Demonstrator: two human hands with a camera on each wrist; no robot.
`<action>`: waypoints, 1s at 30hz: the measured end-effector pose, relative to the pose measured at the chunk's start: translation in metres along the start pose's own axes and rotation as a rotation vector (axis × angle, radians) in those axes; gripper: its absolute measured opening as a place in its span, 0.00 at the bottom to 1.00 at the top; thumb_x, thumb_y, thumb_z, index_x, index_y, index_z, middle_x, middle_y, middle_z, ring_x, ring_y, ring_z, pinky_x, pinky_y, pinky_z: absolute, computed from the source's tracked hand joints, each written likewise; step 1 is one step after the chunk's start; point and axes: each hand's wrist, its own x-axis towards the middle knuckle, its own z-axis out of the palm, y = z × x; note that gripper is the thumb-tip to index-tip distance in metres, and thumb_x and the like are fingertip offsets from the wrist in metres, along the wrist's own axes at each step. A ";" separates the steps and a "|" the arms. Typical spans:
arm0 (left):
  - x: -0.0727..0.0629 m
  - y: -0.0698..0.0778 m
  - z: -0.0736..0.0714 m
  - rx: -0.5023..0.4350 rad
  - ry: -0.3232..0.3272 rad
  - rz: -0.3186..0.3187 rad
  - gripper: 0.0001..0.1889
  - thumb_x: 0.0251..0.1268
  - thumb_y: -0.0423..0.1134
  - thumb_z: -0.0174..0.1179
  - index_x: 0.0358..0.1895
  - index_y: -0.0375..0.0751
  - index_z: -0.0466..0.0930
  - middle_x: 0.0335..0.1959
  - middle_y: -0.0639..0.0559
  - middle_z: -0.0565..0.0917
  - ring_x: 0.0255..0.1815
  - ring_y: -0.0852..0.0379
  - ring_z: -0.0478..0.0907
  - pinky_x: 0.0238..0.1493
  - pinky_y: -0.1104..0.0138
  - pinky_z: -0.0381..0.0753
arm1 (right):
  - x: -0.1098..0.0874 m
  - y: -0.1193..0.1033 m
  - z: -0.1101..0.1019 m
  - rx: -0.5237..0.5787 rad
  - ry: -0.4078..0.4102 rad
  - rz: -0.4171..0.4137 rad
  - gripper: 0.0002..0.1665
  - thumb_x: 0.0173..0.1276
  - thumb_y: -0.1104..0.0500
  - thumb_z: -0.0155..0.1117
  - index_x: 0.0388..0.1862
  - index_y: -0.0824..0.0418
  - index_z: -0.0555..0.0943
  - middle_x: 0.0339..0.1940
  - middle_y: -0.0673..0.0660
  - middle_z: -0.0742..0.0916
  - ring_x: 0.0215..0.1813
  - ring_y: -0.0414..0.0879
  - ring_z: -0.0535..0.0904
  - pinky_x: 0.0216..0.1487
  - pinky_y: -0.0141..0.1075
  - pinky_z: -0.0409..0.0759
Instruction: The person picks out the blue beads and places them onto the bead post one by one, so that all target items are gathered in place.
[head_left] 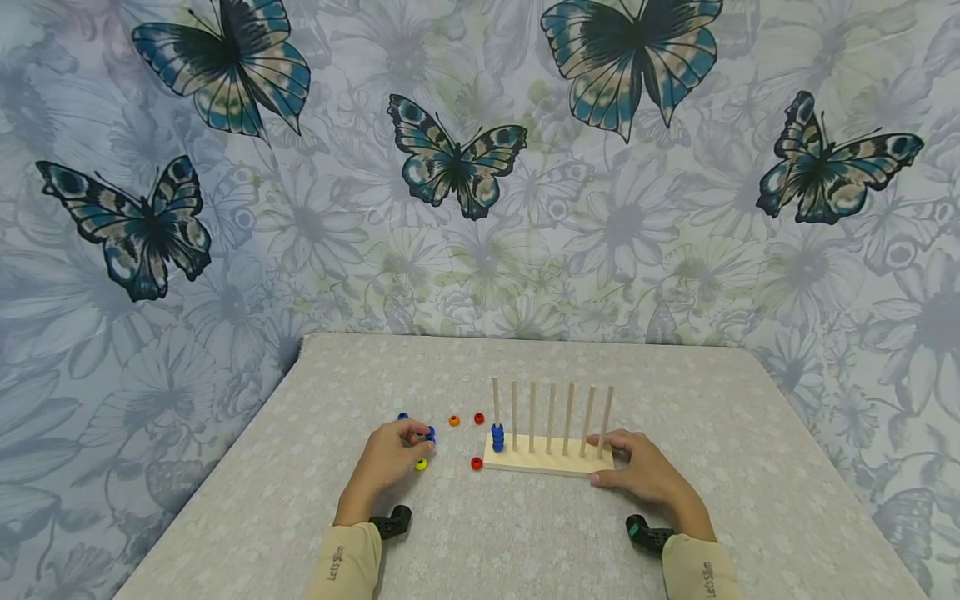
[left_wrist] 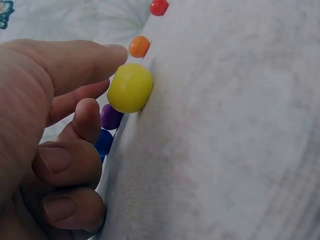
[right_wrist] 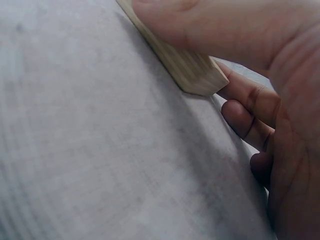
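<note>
My left hand [head_left: 392, 457] is at the left of the table, thumb and forefinger tips close to two blue-looking beads [head_left: 431, 433]. Whether it pinches one is hidden. A yellow bead [left_wrist: 131, 88] lies beside its thumb; past the fingers show a purple bead [left_wrist: 111, 117] and a blue bead [left_wrist: 104, 142]. With thumb in front and fingers behind, my right hand [head_left: 641, 468] grips the right end of a wooden peg stand [head_left: 528, 461]. Several blue beads [head_left: 498, 438] are stacked on its leftmost peg; the other pegs are bare.
An orange bead [head_left: 453, 421] and a red bead [head_left: 479, 418] lie between the left hand and the stand. Another red bead [head_left: 477, 463] is by the stand's front left corner. A patterned cloth covers the table [head_left: 540, 542], with a butterfly-print backdrop [head_left: 480, 275] behind.
</note>
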 end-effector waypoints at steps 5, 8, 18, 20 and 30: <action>0.000 -0.001 0.000 0.018 -0.004 0.001 0.10 0.60 0.45 0.71 0.44 0.52 0.87 0.34 0.56 0.79 0.33 0.57 0.73 0.32 0.65 0.72 | 0.000 -0.002 0.000 -0.002 -0.003 0.005 0.39 0.49 0.42 0.82 0.62 0.44 0.82 0.67 0.55 0.80 0.74 0.63 0.66 0.73 0.66 0.58; 0.001 -0.002 0.001 0.022 -0.004 -0.006 0.10 0.60 0.45 0.72 0.44 0.53 0.87 0.33 0.56 0.80 0.33 0.57 0.73 0.32 0.65 0.72 | 0.000 -0.003 -0.001 -0.005 -0.007 -0.007 0.39 0.49 0.42 0.82 0.62 0.45 0.82 0.67 0.56 0.81 0.74 0.64 0.66 0.72 0.67 0.59; 0.002 -0.003 0.003 0.026 -0.010 -0.011 0.09 0.59 0.45 0.72 0.41 0.53 0.87 0.31 0.56 0.79 0.32 0.58 0.72 0.32 0.66 0.71 | -0.001 -0.005 -0.002 -0.014 -0.014 -0.010 0.39 0.50 0.42 0.82 0.63 0.46 0.82 0.67 0.57 0.81 0.74 0.64 0.66 0.72 0.67 0.59; 0.001 -0.002 0.003 0.026 -0.007 -0.012 0.08 0.59 0.44 0.72 0.41 0.53 0.87 0.31 0.56 0.79 0.32 0.58 0.72 0.32 0.66 0.71 | -0.001 -0.005 -0.002 -0.015 -0.013 -0.004 0.39 0.50 0.42 0.82 0.62 0.45 0.82 0.67 0.56 0.81 0.74 0.64 0.66 0.72 0.67 0.59; 0.002 -0.002 0.004 0.025 -0.001 -0.021 0.08 0.59 0.44 0.72 0.40 0.53 0.87 0.32 0.57 0.80 0.34 0.58 0.73 0.34 0.66 0.72 | 0.002 0.002 0.000 0.002 -0.006 -0.017 0.38 0.49 0.41 0.82 0.62 0.43 0.82 0.67 0.56 0.80 0.75 0.63 0.66 0.72 0.66 0.59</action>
